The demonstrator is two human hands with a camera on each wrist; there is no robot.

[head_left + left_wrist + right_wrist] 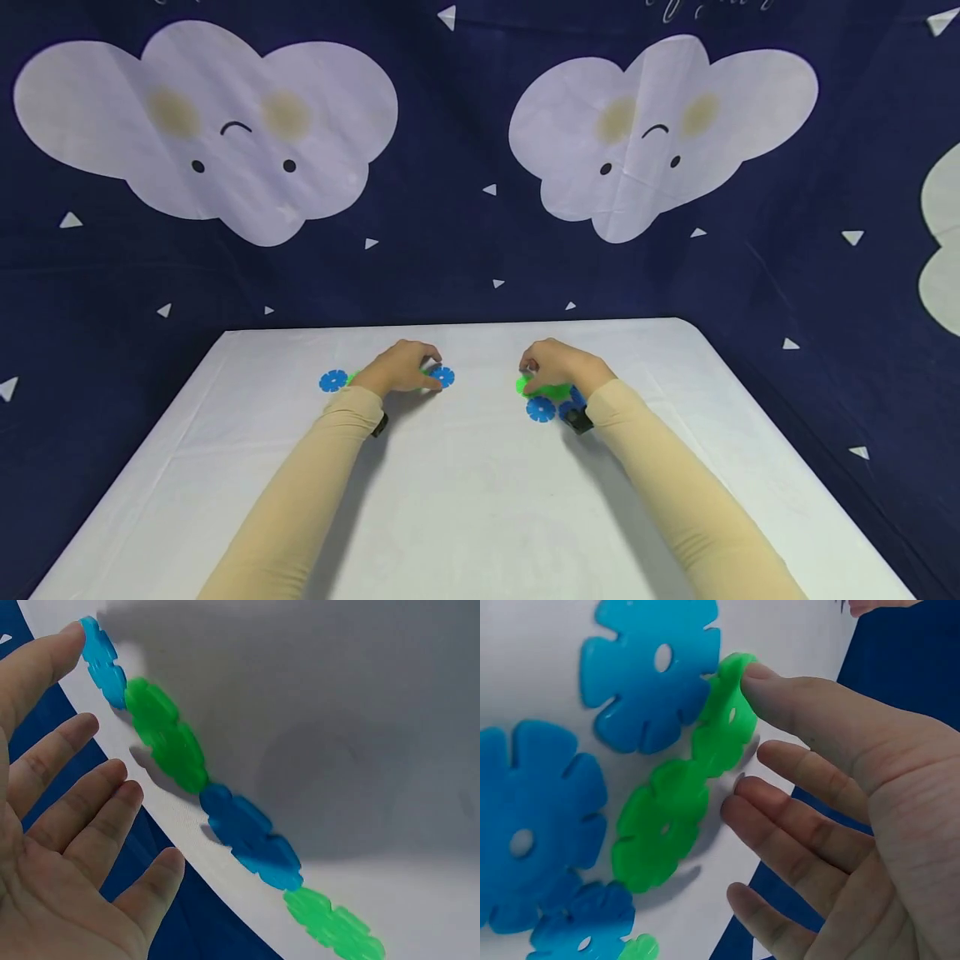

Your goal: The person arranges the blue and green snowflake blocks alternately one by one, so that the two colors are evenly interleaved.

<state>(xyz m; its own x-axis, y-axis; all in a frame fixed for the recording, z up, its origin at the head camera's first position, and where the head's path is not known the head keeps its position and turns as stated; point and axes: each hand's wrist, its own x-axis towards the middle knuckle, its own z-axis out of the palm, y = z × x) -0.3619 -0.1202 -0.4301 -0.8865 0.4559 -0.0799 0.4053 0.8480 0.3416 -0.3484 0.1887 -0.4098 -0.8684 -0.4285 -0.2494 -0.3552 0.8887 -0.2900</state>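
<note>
My left hand [401, 367] is over the left part of the table, around the end of a chain of snowflake discs. In the left wrist view its thumb tip meets the end blue disc [105, 664], while the other fingers are spread loosely. A green disc [166, 735] and another blue one [251, 836] follow along the chain. My right hand [562, 367] reaches over a second joined group. Its thumb lies at the edge of a green disc [724, 716], the other fingers loosely bent beside it. A blue disc [649, 675] and another green disc [662, 825] are linked there.
Both groups lie on a white-covered table [465, 500]. A larger-looking blue disc [540, 825] belongs to the right group. Behind the table hangs a dark blue cloth [450, 275] with printed clouds.
</note>
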